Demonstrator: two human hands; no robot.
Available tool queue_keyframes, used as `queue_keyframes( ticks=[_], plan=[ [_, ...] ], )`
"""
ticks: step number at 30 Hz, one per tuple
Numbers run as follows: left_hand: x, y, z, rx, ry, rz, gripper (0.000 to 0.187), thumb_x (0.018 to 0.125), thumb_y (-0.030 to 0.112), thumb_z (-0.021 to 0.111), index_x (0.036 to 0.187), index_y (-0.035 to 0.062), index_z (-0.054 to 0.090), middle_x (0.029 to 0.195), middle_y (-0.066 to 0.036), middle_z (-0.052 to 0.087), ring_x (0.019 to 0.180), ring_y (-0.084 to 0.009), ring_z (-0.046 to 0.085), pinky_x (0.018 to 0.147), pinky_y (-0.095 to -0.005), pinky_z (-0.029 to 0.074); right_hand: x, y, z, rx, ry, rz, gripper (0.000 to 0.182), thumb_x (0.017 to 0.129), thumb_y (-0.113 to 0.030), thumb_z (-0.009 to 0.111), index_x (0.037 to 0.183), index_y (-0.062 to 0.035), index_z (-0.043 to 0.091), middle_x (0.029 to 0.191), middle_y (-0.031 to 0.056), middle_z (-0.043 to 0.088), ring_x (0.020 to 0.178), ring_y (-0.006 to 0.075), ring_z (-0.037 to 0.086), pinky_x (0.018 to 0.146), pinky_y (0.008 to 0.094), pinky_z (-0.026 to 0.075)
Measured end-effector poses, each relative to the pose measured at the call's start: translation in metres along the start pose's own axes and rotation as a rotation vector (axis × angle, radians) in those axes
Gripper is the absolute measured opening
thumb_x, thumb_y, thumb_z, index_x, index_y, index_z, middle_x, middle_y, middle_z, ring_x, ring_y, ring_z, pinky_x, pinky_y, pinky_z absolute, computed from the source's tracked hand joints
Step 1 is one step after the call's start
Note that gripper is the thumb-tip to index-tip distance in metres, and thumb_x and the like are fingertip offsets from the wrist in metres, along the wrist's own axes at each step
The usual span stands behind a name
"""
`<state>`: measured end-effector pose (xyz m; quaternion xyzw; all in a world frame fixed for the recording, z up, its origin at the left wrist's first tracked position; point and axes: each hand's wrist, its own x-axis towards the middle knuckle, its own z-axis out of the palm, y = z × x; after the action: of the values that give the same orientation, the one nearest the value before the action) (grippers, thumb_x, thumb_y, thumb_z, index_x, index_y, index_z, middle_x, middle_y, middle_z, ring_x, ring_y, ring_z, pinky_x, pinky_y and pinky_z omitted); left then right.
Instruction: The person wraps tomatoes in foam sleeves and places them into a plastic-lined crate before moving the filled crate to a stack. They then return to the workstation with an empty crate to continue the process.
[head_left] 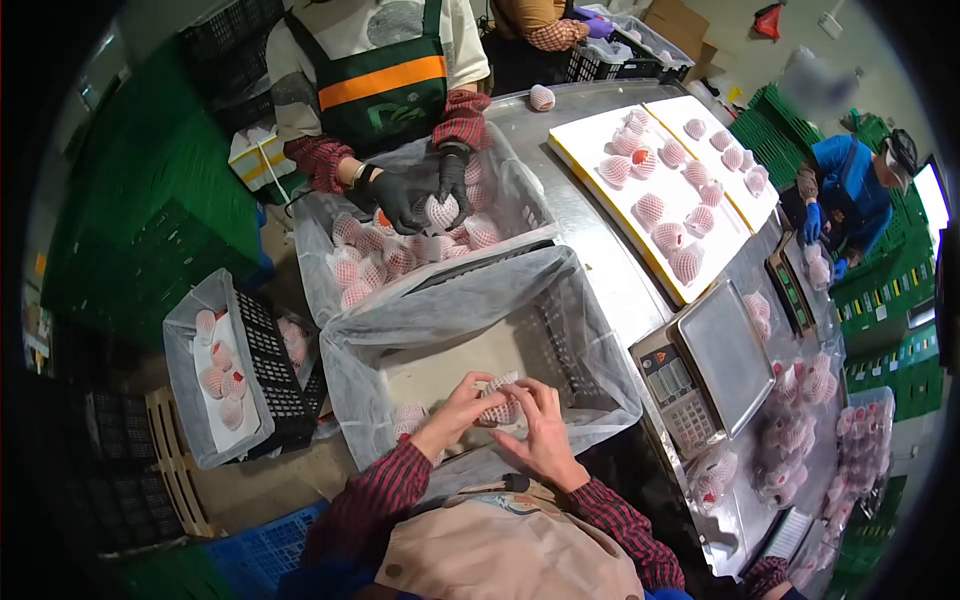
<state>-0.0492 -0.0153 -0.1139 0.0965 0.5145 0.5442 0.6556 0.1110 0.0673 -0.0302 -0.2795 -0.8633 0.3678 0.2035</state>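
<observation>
Both my hands hold one round fruit in a white-pink foam net (pixel 498 402) above the near crate. My left hand (pixel 462 412) has its fingers closed on the fruit's left side. On its right side my right hand (pixel 543 432) grips it, fingers bent over the top. Under them is a crate lined with thin white sheeting (pixel 375 350), its pale bottom largely bare. Another netted fruit (pixel 409 419) lies in its near left corner. The fruit's kind is hidden by the net.
Opposite, a person with black gloves (pixel 405 205) holds a netted fruit over a lined crate (pixel 520 180) of them. To the right are a light board (pixel 625 235) with netted fruit and a scale (pixel 725 355). A smaller crate (pixel 190 420) stands left; another person (pixel 850 190) works far right.
</observation>
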Motion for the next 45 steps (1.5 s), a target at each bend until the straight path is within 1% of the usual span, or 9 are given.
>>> queue_keyframes(
  ticks=[5, 7, 10, 13, 20, 21, 27, 29, 45],
  plan=[
    [-0.043, 0.007, 0.027, -0.204, 0.034, 0.132, 0.060, 0.099, 0.032, 0.068, 0.145, 0.0064, 0.040, 0.123, -0.009, 0.061, 0.107, -0.0141, 0.063, 0.089, -0.0301, 0.052, 0.016, 0.002, 0.001, 0.033, 0.127, -0.124, 0.030, 0.082, -0.010, 0.078, 0.110, -0.0028, 0.068, 0.110, 0.0130, 0.062, 0.101, 0.0284, 0.059, 0.085, 0.0377, 0.051],
    [-0.053, 0.007, 0.036, -0.069, 0.109, 0.398, 0.062, 0.095, 0.029, 0.073, 0.143, 0.0036, 0.044, 0.129, -0.010, 0.058, 0.114, -0.0155, 0.061, 0.097, -0.0313, 0.050, 0.018, 0.000, 0.001, 0.024, 0.173, -0.153, 0.024, 0.086, -0.009, 0.076, 0.107, -0.0014, 0.068, 0.102, 0.0105, 0.065, 0.095, 0.0236, 0.061, 0.082, 0.0350, 0.051],
    [-0.067, 0.020, 0.037, 0.053, 0.135, 0.463, 0.068, 0.089, 0.022, 0.079, 0.144, 0.0022, 0.045, 0.130, -0.011, 0.059, 0.118, -0.0171, 0.059, 0.105, -0.0334, 0.048, 0.017, -0.014, -0.007, 0.711, 0.107, 0.391, 0.017, 0.104, -0.016, 0.061, 0.100, -0.0001, 0.067, 0.087, -0.0038, 0.062, 0.083, 0.0027, 0.053, 0.073, 0.0229, 0.046],
    [-0.073, 0.026, 0.022, -0.108, -0.032, 0.355, 0.074, 0.083, 0.014, 0.083, 0.143, -0.0025, 0.044, 0.130, -0.012, 0.059, 0.119, -0.0181, 0.059, 0.106, -0.0345, 0.048, 0.018, -0.007, -0.003, 1.140, 0.149, 0.486, 0.022, 0.105, -0.020, 0.060, 0.093, -0.0023, 0.065, 0.088, -0.0059, 0.060, 0.085, 0.0012, 0.049, 0.075, 0.0215, 0.041],
    [-0.099, 0.047, 0.030, -0.435, -0.412, 0.229, 0.072, 0.076, 0.007, 0.087, 0.135, -0.0083, 0.048, 0.133, -0.013, 0.059, 0.121, -0.0183, 0.059, 0.108, -0.0354, 0.048, 0.014, 0.007, -0.003, 0.866, 0.103, 0.389, 0.021, 0.107, -0.023, 0.057, 0.102, -0.0033, 0.061, 0.089, -0.0031, 0.060, 0.088, 0.0011, 0.052, 0.074, 0.0220, 0.043],
    [-0.104, 0.059, 0.041, -0.233, -0.303, 0.362, 0.073, 0.074, 0.006, 0.089, 0.134, -0.0074, 0.049, 0.132, -0.013, 0.060, 0.120, -0.0182, 0.059, 0.107, -0.0352, 0.048, 0.012, 0.004, -0.002, 0.676, 0.116, 0.238, 0.022, 0.107, -0.024, 0.056, 0.108, -0.0027, 0.060, 0.092, -0.0011, 0.062, 0.091, 0.0022, 0.055, 0.075, 0.0225, 0.046],
    [-0.098, 0.043, 0.038, 0.253, 0.066, 0.668, 0.081, 0.067, 0.009, 0.093, 0.134, -0.0039, 0.050, 0.132, -0.014, 0.060, 0.121, -0.0215, 0.060, 0.106, -0.0380, 0.048, 0.003, -0.039, -0.036, 1.224, -0.089, 0.503, 0.034, 0.100, -0.011, 0.064, 0.131, -0.0030, 0.052, 0.126, 0.0095, 0.059, 0.119, 0.0151, 0.058, 0.097, 0.0311, 0.051],
    [-0.092, 0.035, 0.030, 0.663, 0.189, 0.844, 0.083, 0.068, 0.010, 0.093, 0.136, -0.0034, 0.048, 0.134, -0.014, 0.058, 0.121, -0.0225, 0.060, 0.107, -0.0388, 0.047, 0.007, -0.063, -0.045, 0.981, -0.166, 0.266, 0.045, 0.097, -0.012, 0.069, 0.137, -0.0030, 0.049, 0.134, 0.0104, 0.055, 0.124, 0.0167, 0.055, 0.103, 0.0342, 0.048],
    [-0.125, 0.076, 0.052, 0.951, 0.369, 1.037, 0.076, 0.065, 0.024, 0.095, 0.128, -0.0005, 0.060, 0.125, -0.020, 0.062, 0.116, -0.0340, 0.062, 0.099, -0.0391, 0.050, 0.003, -0.051, -0.033, 1.118, -0.131, 0.314, 0.054, 0.103, -0.026, 0.061, 0.149, -0.0032, 0.044, 0.138, 0.0123, 0.057, 0.129, 0.0194, 0.053, 0.109, 0.0341, 0.042]
  ],
)
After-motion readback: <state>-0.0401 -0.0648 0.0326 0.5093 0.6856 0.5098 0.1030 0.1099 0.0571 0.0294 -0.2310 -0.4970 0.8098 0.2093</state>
